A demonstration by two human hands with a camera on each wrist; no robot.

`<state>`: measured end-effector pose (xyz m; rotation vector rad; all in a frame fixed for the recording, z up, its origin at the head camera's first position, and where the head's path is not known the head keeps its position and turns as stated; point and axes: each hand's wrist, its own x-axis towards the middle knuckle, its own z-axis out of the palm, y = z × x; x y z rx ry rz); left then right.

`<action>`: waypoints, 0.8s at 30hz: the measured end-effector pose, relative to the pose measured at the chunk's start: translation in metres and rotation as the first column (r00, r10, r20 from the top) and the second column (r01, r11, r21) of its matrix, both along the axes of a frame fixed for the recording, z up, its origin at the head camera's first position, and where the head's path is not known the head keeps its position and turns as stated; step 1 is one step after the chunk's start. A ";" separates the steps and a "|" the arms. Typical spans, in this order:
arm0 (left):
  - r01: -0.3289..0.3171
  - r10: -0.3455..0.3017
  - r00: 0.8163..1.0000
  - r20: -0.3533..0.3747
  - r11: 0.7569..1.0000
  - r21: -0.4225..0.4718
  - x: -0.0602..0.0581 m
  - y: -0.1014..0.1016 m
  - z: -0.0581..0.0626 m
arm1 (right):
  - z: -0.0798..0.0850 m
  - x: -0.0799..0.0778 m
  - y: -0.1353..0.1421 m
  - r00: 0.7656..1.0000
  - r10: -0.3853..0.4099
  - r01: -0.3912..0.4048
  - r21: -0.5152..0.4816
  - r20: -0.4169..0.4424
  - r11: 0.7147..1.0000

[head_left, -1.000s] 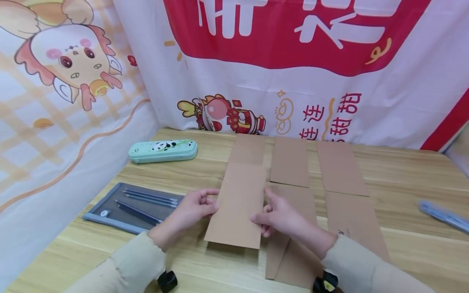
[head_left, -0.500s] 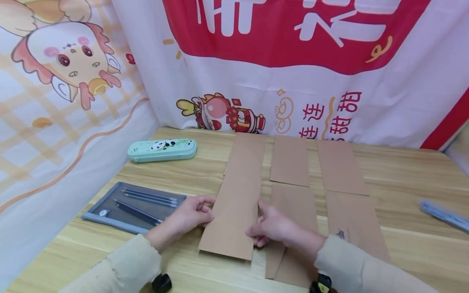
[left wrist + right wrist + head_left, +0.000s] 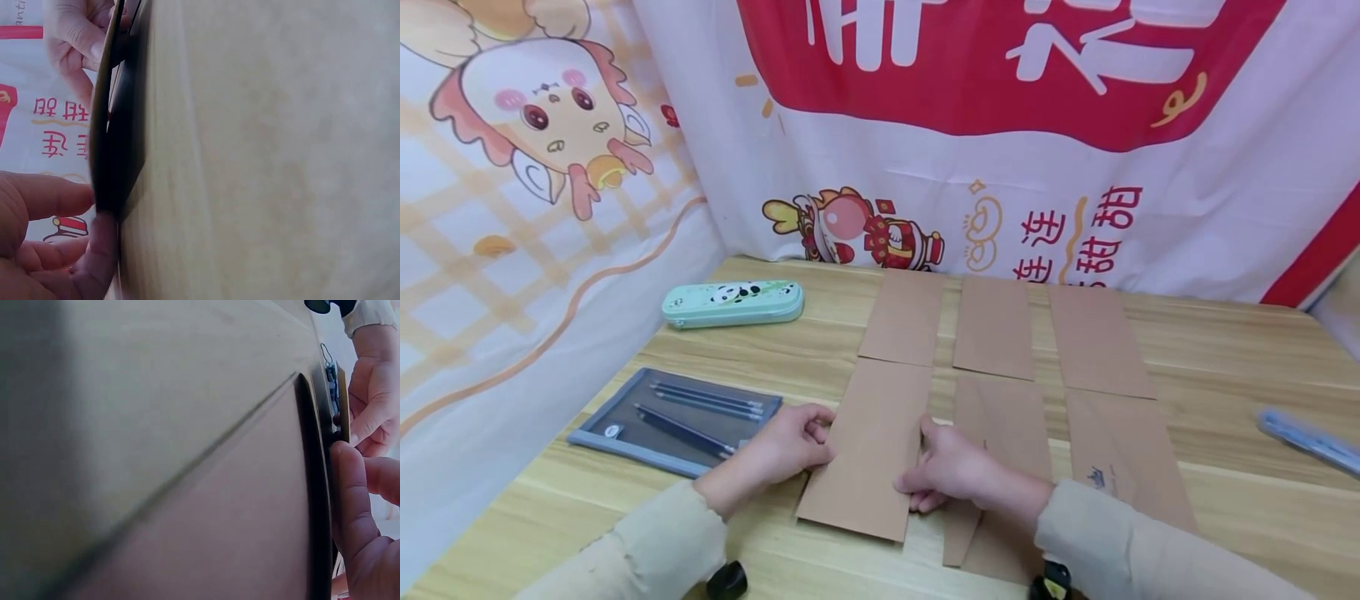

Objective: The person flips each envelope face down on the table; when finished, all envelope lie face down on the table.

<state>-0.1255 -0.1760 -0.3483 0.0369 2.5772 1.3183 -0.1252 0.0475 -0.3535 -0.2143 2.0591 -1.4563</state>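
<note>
A brown kraft-paper rectangle (image 3: pixel 867 446) lies lengthwise in front of me, its near end slightly raised above the table. My left hand (image 3: pixel 781 450) pinches its left edge, and my right hand (image 3: pixel 953 468) grips the right edge. In the left wrist view, the left hand's thumb and fingers (image 3: pixel 100 250) meet at the edge of the paper, whose underside is dark. The right wrist view shows the right hand (image 3: pixel 365 531) close up at its edge. Just beyond lies another brown rectangle (image 3: pixel 902 317), nearly touching the far end of the held one.
Several more brown rectangles (image 3: pixel 994 325) lie in two columns to the right, one bearing a small printed logo. At left are a grey mesh pouch (image 3: pixel 625 425) with pencils on it and a mint panda pencil case (image 3: pixel 733 305). A blue pen-like item (image 3: pixel 1307 442) is far right.
Both hands have drawn the brown paper rectangle toward me and lower, a little to the left. The rectangle beyond it is now uncovered, with the two ends nearly meeting.
</note>
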 end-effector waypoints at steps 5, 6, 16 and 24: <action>0.004 -0.006 1.000 -0.018 0.994 -0.108 -0.002 0.003 0.001 | 0.004 0.000 -0.001 1.000 0.003 -0.005 0.073 0.022 0.997; 0.009 -0.012 1.000 -0.021 0.993 -0.115 -0.003 0.004 0.001 | 0.004 0.000 -0.001 1.000 0.004 -0.006 0.084 0.026 0.996; 0.033 -0.040 0.996 -0.081 0.995 -0.094 -0.007 0.006 0.014 | 0.015 -0.004 0.026 1.000 0.002 -0.003 -0.094 -0.016 0.996; 0.115 -0.099 0.981 -0.167 0.989 0.089 -0.007 0.043 0.031 | 0.038 0.002 0.080 0.986 -0.066 0.038 -0.182 -0.150 0.983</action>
